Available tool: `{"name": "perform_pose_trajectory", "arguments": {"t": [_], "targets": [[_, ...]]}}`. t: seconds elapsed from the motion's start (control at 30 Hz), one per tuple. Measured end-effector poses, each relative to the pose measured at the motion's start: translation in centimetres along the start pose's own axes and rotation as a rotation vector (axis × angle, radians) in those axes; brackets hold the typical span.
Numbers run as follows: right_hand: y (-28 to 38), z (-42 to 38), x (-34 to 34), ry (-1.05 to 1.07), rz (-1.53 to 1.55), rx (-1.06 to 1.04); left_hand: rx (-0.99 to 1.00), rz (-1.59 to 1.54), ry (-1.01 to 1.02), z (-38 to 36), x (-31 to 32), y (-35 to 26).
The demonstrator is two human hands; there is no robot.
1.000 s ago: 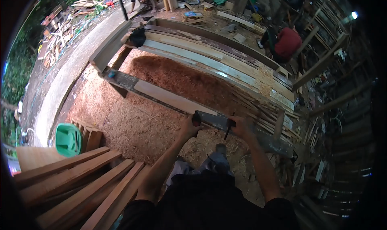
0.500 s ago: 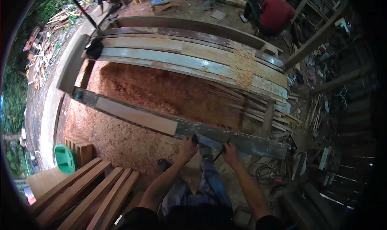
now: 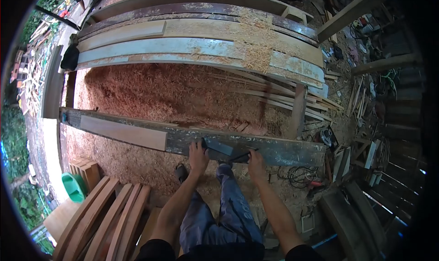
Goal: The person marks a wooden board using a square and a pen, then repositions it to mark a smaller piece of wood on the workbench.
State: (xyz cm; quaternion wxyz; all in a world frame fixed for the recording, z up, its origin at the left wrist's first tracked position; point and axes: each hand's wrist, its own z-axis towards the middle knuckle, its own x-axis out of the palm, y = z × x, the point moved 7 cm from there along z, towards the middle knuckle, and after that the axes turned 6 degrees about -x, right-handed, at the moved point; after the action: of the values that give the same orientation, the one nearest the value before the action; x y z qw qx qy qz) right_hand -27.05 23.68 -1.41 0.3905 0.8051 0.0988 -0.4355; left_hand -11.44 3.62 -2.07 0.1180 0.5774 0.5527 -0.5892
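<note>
On the near dark plank (image 3: 288, 153), my left hand (image 3: 199, 157) is closed around the dark end of a flat grey tool (image 3: 219, 145), perhaps a try square. My right hand (image 3: 257, 164) pinches a thin dark stick (image 3: 240, 156), perhaps a pencil, which points left toward the tool's lower edge. Left of my left hand, a light brown board (image 3: 123, 132) lies flat along the same plank.
Beyond a gap with wood shavings (image 3: 137, 91) stands a long bench of boards (image 3: 183, 30). Reddish planks (image 3: 100, 210) and a green basin (image 3: 73, 187) are at lower left. Cables (image 3: 299, 176) lie at right. Parts of other people show at the top edge.
The view has tilted down and shifted. My left hand and the grey tool now lie farther onto the plank, with the tool's blade across its surface. My right hand has come up to the plank's edge.
</note>
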Motion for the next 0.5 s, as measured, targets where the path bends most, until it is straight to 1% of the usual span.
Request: {"name": "perform_pose_trajectory", "arguments": {"t": [0.03,0.07,0.13,0.17,0.23,0.27,0.33,0.37,0.43,0.5], "targets": [[-1.0,0.0,-0.2,0.012,-0.014,0.079,0.043,-0.019,-0.044,0.0,-0.3,-1.5],[-1.4,0.0,-0.5,0.002,-0.011,0.083,0.054,-0.018,-0.044,0.2,-0.1,-2.8],[-2.2,0.0,-1.2,-0.071,0.049,0.075,0.298,-0.165,0.049,0.1,1.1,-7.5],[-2.6,0.0,-1.5,-0.077,0.050,0.082,0.306,-0.165,0.055,0.2,2.0,-8.9],[-3.1,0.2,-1.8,-0.025,0.097,0.200,0.557,-0.015,0.141,-0.6,4.7,-11.8],[-3.3,0.1,-1.7,-0.028,0.099,0.206,0.562,-0.015,0.146,-0.4,5.3,-11.9],[-3.9,0.3,-1.6,-0.063,0.042,0.184,0.708,0.192,0.290,-0.8,8.4,-12.3],[-4.2,0.4,-1.4,-0.065,0.042,0.189,0.711,0.190,0.294,-0.7,9.0,-12.1],[-4.5,0.4,-1.2,-0.097,-0.024,0.125,0.761,0.312,0.323,-1.0,9.9,-11.8],[-5.1,0.4,-0.8,-0.064,-0.046,0.155,0.749,0.310,0.328,-1.2,10.1,-11.6]]}}
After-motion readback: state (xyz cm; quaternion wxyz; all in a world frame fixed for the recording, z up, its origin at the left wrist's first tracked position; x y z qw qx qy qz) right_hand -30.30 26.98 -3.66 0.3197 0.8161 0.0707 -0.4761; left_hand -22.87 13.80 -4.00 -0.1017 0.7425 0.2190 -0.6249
